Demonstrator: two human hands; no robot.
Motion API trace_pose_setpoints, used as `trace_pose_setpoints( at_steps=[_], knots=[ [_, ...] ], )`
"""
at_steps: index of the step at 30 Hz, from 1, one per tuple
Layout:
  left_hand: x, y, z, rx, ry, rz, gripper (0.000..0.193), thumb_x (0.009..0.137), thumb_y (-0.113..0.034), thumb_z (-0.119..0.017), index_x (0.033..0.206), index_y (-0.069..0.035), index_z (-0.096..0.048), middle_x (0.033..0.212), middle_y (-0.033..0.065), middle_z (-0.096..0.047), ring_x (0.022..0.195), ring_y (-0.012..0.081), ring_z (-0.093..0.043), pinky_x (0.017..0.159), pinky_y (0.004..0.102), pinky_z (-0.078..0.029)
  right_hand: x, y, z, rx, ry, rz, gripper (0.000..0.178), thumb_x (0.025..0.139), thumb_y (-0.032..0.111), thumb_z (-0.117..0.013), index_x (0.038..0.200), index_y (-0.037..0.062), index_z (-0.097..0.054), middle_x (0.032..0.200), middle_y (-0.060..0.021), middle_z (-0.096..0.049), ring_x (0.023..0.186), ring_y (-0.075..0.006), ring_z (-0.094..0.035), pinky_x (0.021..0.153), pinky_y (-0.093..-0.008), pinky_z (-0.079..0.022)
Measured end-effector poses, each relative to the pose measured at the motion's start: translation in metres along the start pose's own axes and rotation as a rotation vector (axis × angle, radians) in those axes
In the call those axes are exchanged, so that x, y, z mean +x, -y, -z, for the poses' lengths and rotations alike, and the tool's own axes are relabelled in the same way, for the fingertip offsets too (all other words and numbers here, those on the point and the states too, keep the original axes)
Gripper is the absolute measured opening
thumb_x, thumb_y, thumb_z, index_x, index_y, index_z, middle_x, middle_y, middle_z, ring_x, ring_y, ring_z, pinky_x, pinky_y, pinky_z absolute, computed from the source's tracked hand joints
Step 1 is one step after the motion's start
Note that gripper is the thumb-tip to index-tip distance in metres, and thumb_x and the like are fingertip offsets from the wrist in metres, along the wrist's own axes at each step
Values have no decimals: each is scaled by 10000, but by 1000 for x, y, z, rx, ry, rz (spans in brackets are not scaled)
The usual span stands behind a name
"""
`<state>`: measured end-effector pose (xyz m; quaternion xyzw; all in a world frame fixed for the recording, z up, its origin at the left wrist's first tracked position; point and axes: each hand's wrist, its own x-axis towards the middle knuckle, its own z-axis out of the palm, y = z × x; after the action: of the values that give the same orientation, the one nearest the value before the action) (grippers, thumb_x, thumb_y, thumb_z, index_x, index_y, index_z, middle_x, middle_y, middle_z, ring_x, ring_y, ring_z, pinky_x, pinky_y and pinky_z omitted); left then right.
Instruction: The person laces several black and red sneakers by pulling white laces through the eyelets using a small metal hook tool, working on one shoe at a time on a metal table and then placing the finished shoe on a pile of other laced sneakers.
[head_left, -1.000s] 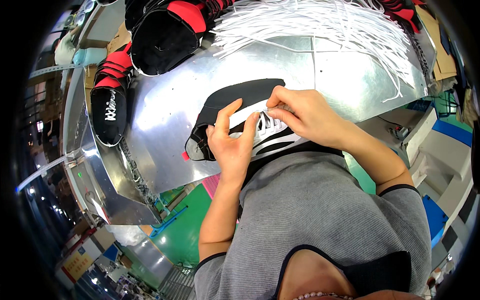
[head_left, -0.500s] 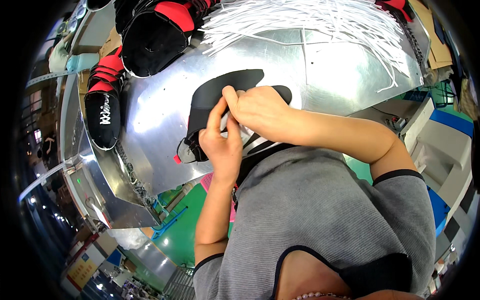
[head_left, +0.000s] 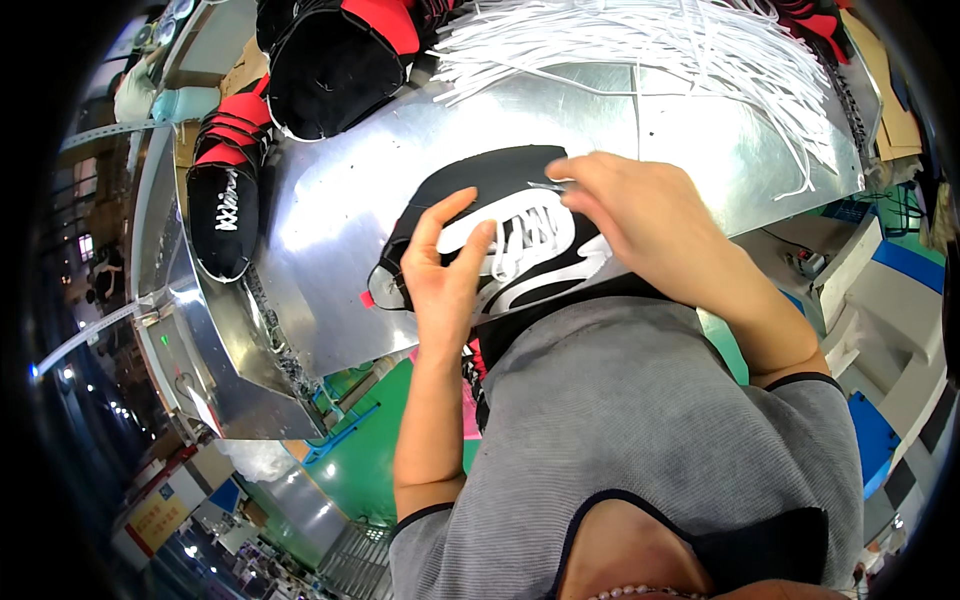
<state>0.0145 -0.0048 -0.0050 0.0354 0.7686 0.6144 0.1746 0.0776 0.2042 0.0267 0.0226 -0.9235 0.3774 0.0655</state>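
At the left of the frame, a red-and-black shoe [head_left: 225,215] lies on the metal table [head_left: 320,250], and a bigger black shoe [head_left: 335,85] lies at the upper left. In the centre is the upper [head_left: 495,185], black with white parts, with its side near the person's body. On its white panel, the lace [head_left: 541,232] crosses in several rows, and one loose loop hangs at the left end of these rows. For this lacing work, I think it is good to press the panel steady just beside the hole, to keep the lace flat without twist, and to draw each row equally tight; the loose loop seems to ask for some care, because it could catch or knot. The left hand [head_left: 445,265] rests on the left part of the upper, its thumb and forefinger spread apart like a letter C, and the forearm rises from the lower centre. The right hand [head_left: 655,220] is above the right end of the panel, back side up, wrist bent toward the left. Its thumb and forefinger are near a thin grey tip [head_left: 545,185]; I cannot tell if they grip it. White laces [head_left: 640,50] lie in a pile at the upper right.
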Motion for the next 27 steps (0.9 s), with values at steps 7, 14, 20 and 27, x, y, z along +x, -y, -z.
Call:
trace_pose_setpoints(
  at_steps=[7,14,20,27],
  knots=[
    [3,2,-6,115,5,-111,392,792,55,-665,1176,-14,-629,1101,68,-664,1000,131,-621,893,269,-490,12,-28,-68,106,-253,24,173,937,231,-616,1030,92,-664,922,-54,-703,742,-270,-681,642,-362,-533],
    [5,-8,3,-17,156,-41,441,822,66,-668,1231,-46,-547,1045,46,-626,912,98,-602,796,236,-498,15,-30,-77,52,-324,-19,170,934,225,-631,1031,90,-669,849,-54,-691,659,-238,-665,589,-347,-515],
    [6,-11,13,-88,195,86,461,841,69,-677,1252,-65,-517,949,-9,-599,825,47,-547,717,192,-462,19,-23,-48,732,-32,-47,126,878,38,-707,1000,13,-698,911,-47,-729,779,-77,-658,654,-228,-511],
    [4,-19,10,-148,266,114,479,828,69,-683,1258,-57,-512,944,12,-626,825,57,-580,725,209,-474,14,-24,-59,243,-30,229,166,783,91,-761,934,93,-690,747,-31,-688,585,-188,-642,506,-279,-476]
  ],
)
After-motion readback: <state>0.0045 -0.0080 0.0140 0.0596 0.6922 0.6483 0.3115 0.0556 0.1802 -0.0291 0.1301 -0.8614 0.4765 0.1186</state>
